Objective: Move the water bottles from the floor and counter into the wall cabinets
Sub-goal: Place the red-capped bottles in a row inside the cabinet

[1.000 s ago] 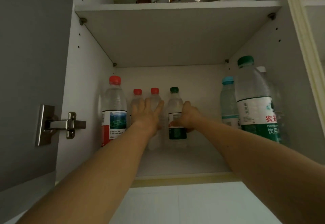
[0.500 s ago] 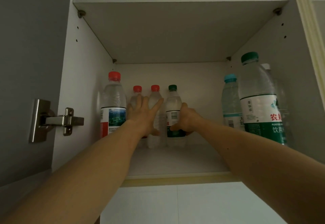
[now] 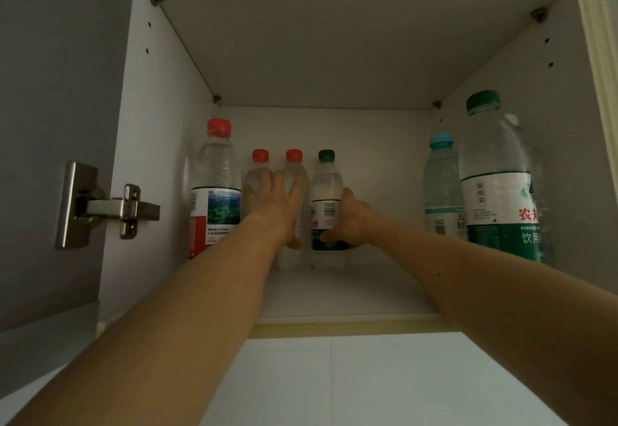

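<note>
Both my arms reach into the open wall cabinet (image 3: 334,292). My left hand (image 3: 279,205) lies flat with spread fingers against two small red-capped bottles (image 3: 294,161) at the back of the shelf. My right hand (image 3: 351,221) grips the small green-capped bottle (image 3: 326,185) around its label, next to them. A taller red-capped bottle (image 3: 215,188) stands at the left wall. A blue-capped bottle (image 3: 441,181) and a large green-capped bottle (image 3: 495,175) stand at the right.
The cabinet door (image 3: 50,124) hangs open at the left with a metal hinge (image 3: 100,206). An upper shelf (image 3: 334,24) holds some items I can barely see. White wall tiles (image 3: 334,382) lie below the cabinet. Bare shelf floor shows between the bottle groups.
Both hands stay on the same bottles at the back of the shelf. The view has shifted slightly closer and upward.
</note>
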`<action>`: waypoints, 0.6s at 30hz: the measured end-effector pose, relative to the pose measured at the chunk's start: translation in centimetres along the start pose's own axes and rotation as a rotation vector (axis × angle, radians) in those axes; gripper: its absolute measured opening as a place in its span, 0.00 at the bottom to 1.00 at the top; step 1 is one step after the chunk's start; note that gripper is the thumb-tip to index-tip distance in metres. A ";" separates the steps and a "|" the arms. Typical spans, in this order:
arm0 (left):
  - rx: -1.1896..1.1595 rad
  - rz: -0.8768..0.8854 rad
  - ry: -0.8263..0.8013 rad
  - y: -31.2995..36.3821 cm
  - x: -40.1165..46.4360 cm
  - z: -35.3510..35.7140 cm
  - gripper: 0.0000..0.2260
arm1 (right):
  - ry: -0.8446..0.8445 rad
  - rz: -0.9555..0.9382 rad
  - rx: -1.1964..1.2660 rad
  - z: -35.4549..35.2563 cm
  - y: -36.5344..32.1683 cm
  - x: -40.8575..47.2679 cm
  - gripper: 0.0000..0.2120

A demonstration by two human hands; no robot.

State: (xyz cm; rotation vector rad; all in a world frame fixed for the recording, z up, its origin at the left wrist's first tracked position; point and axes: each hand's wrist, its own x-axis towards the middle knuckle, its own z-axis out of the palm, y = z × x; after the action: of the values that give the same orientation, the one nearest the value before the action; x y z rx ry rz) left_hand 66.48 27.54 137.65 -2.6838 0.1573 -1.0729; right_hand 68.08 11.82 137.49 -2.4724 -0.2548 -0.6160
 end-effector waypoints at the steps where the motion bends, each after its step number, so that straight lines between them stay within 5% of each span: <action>1: 0.000 0.004 -0.007 0.0 0.0 0.0 0.60 | -0.001 0.012 -0.001 0.0 -0.1 0.0 0.49; 6: -0.096 0.015 0.021 -0.4 -0.1 -0.3 0.56 | -0.029 0.064 0.033 -0.5 -1.0 -0.9 0.56; 12: -0.261 -0.003 0.362 0.0 -0.2 -1.4 0.31 | 0.403 -0.187 -0.051 -3.3 -2.5 -4.7 0.29; 18: -0.535 0.021 0.494 1.5 -0.4 -2.4 0.21 | 0.784 -0.487 -0.169 -6.2 -3.1 -12.3 0.21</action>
State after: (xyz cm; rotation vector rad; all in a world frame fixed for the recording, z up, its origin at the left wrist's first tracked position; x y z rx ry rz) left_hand 64.51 25.75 138.64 -2.7640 0.6392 -1.8953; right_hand 54.03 10.29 137.62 -2.1087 -0.5000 -1.7978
